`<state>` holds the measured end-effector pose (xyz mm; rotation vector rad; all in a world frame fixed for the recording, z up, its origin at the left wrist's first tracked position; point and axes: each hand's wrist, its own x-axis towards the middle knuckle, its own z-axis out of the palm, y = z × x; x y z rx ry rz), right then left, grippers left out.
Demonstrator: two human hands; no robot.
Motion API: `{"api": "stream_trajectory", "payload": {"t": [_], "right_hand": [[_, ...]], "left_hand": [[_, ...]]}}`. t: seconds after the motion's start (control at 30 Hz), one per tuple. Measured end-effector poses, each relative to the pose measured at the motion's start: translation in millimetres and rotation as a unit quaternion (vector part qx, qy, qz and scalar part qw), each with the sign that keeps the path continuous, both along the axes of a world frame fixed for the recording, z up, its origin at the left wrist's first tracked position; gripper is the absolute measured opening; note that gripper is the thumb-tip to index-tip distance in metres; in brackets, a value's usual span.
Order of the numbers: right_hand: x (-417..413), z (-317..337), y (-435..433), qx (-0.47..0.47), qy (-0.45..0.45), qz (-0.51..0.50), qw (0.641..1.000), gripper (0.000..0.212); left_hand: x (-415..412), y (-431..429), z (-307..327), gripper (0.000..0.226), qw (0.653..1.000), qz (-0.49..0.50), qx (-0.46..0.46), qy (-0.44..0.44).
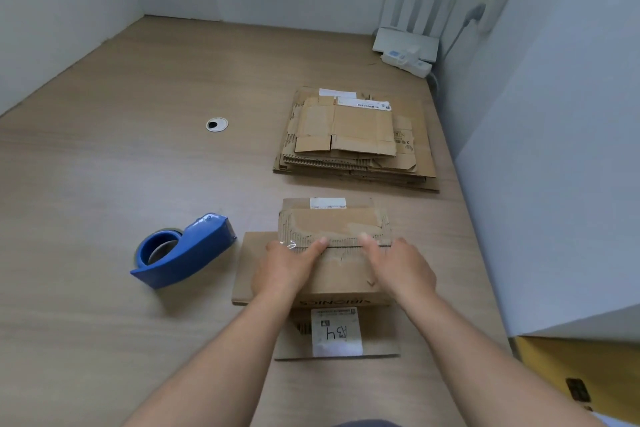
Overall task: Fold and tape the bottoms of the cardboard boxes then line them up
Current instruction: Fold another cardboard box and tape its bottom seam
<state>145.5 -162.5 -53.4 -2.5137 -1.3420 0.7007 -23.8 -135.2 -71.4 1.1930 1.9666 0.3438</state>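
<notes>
Pressing down the folded flaps of the cardboard box point(336, 224) on the counter point(104, 184).

My left hand point(291, 263) and right hand point(398, 265) lay side by side on top of the box, fingers point(320, 243) straight and close together, clamped on nothing, their tips at the seam where the two flaps met. The box sat right before me, its lower flaps splayed on the wood, the near one bearing a white label point(336, 333). A blue tape dispenser point(187, 253) stood just left of it; a stack of flattened boxes point(353, 139) lay beyond it, apart.
</notes>
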Motion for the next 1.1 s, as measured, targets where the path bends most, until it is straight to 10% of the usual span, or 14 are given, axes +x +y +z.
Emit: {"api": "stream_trajectory", "payload": {"t": [0.13, 0.4, 0.6, 0.67, 0.77, 1.1], "right_hand": [[-20, 3, 13, -0.041, -0.019, -0.047, 0.998, 0.107], [11, -15, 8, 0.107, 0.045, -0.012, 0.993, 0.037], [7, -15, 0, 0.053, 0.006, 0.021, 0.998, 0.056], [3, -16, -4, 0.036, 0.009, 0.026, 0.999, 0.069], [12, -18, -6, 0.113, 0.11, -0.01, 0.987, 0.029], [27, -8, 8, 0.121, 0.204, -0.065, 0.969, 0.037]], "left_hand": [[15, -5, 0, 0.077, 0.995, 0.005, 0.037, 0.096], [3, -1, -14, 0.06, 0.993, 0.027, 0.109, 0.025], [-5, -18, -22, 0.058, 0.978, 0.062, 0.093, -0.174], [-9, -20, -30, 0.06, 0.979, 0.021, 0.09, -0.18], [-9, -17, -35, 0.057, 0.982, 0.037, 0.092, -0.158], [2, -26, -11, 0.069, 0.988, 0.021, 0.046, -0.146]]}}
